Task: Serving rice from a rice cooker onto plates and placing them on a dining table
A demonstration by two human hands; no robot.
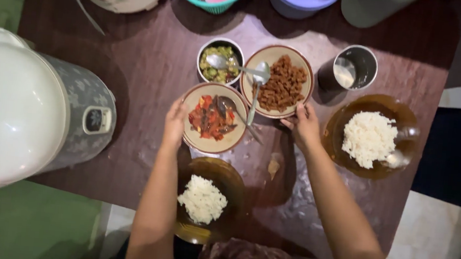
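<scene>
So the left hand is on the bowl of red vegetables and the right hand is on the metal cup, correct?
Not quite. In the head view the left hand does touch the bowl of red vegetables, but the right hand is at the rim of the bowl of brown food, not the metal cup, which stands apart.

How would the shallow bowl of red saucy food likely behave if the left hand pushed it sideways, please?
The bowl of red food looks rigid, so the left hand could probably slide it whole. The spoon resting inside may shift. Its wet contents might slop over the low rim.
</scene>
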